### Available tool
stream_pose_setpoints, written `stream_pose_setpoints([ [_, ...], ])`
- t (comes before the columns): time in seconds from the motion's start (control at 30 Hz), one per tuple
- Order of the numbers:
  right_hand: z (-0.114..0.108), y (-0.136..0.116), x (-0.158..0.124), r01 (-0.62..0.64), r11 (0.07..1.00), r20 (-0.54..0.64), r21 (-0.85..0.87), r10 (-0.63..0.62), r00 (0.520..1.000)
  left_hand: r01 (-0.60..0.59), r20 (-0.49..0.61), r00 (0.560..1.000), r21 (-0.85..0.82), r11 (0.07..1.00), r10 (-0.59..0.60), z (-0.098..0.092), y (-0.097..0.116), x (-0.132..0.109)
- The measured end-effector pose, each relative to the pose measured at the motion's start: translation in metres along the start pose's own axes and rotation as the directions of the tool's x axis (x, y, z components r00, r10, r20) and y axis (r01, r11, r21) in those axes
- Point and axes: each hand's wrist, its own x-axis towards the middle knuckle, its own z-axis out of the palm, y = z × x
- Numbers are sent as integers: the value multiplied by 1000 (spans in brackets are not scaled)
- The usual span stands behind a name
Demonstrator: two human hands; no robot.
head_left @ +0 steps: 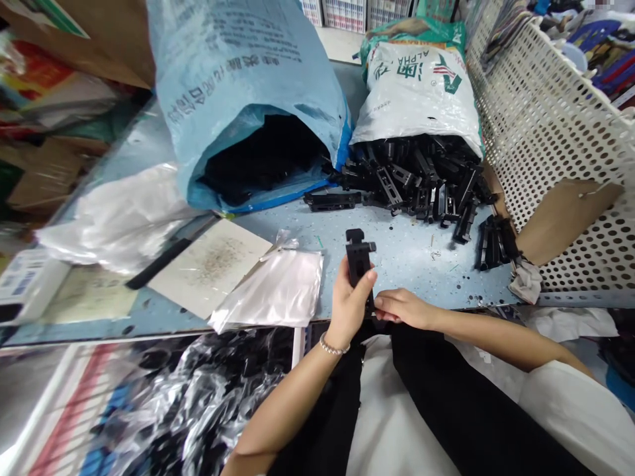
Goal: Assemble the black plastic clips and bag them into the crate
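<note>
Upright above the table's front edge is a long black plastic bracket (358, 254) with a slotted body and a stepped top end. My left hand (348, 301) is wrapped round it, thumb across its front. At the bracket's lower end, the fingers of my right hand (401, 307) are pinched together; the fingertips are partly hidden. Beyond my hands, a heap of similar black brackets (421, 182) spills from a white and green bag (421, 86). A small bunch of black brackets (491, 241) lies to the right.
A large blue bag (248, 73) gapes open with dark contents. Clear plastic bags (282, 284) and a beige board (211, 264) lie on the left of the blue table (397, 254). A perforated white basket (546, 139) borders the right. Below the edge sit wrapped black pieces (213, 396).
</note>
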Motion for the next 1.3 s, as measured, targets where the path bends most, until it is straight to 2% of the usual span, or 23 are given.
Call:
stream_pose_setpoints([
  [0.07,3,3,-2,-134,982,93,132,122,988,-64,6,998,63,996,63,-1,0,-2],
  [0.1,2,2,-3,-132,984,81,121,123,989,-29,20,999,27,999,29,-2,0,-1],
  [0.17,-4,-4,-4,7,999,-45,-37,-9,999,131,60,990,-136,982,-124,-2,0,3],
  [0.23,-10,-11,-4,188,945,-137,-268,-230,963,282,98,959,-277,919,-265,-1,1,9],
  [0.3,-14,-15,-4,306,856,-85,-417,-372,924,361,126,933,-321,876,-338,2,0,12],
  [0.37,-13,-11,-2,324,814,-35,-482,-387,921,373,118,928,-314,873,-354,6,-4,10],
  [0.4,-11,-8,-2,286,828,-48,-482,-351,935,338,84,941,-299,892,-328,7,-6,8],
  [0.47,-6,0,-2,132,915,-94,-381,-180,979,185,-27,980,-217,958,-196,9,-11,3],
  [0.57,-4,5,-5,-101,984,-18,-146,99,995,16,-76,997,-76,997,-22,7,-18,0],
  [0.67,-10,-1,-7,-68,971,-34,-229,62,997,112,26,994,-133,985,-110,6,-21,4],
  [0.73,-12,-4,-7,-68,973,-64,-219,56,996,126,35,992,-141,982,-122,6,-21,7],
  [0.83,-6,0,-7,-249,961,59,123,243,968,-60,-48,997,-23,998,59,10,-24,9],
  [0.9,-1,6,-9,-323,917,144,235,296,944,-160,-30,987,3,987,160,15,-29,9],
  [0.97,-4,8,-12,-275,956,220,106,247,944,-167,44,985,-27,986,168,18,-40,12],
  [1.03,-22,9,-16,-169,972,288,-164,211,934,-109,61,992,-48,993,112,19,-55,21],
  [1.07,-37,9,-18,-149,940,235,-308,227,945,-68,41,997,-45,997,70,18,-64,27],
  [1.1,-56,10,-20,-182,881,102,-436,249,963,-23,15,1000,-28,999,24,16,-73,34],
  [1.13,-77,11,-22,-290,802,-158,-523,243,957,18,-9,1000,8,1000,-18,14,-81,41],
  [1.17,-100,14,-24,-459,716,-489,-526,186,852,48,-31,998,78,996,-46,12,-89,47],
  [1.2,-123,18,-26,-598,645,-728,-477,92,679,58,-50,998,187,981,-50,10,-94,52],
  [1.23,-145,22,-28,-693,601,-861,-399,15,509,49,-67,997,321,946,-28,8,-98,55],
  [1.27,-164,27,-31,-759,581,-929,-295,12,370,29,-85,996,459,888,11,7,-100,57],
  [1.3,-180,31,-33,-790,583,-958,-192,63,279,6,-91,994,581,814,58,6,-100,57],
])
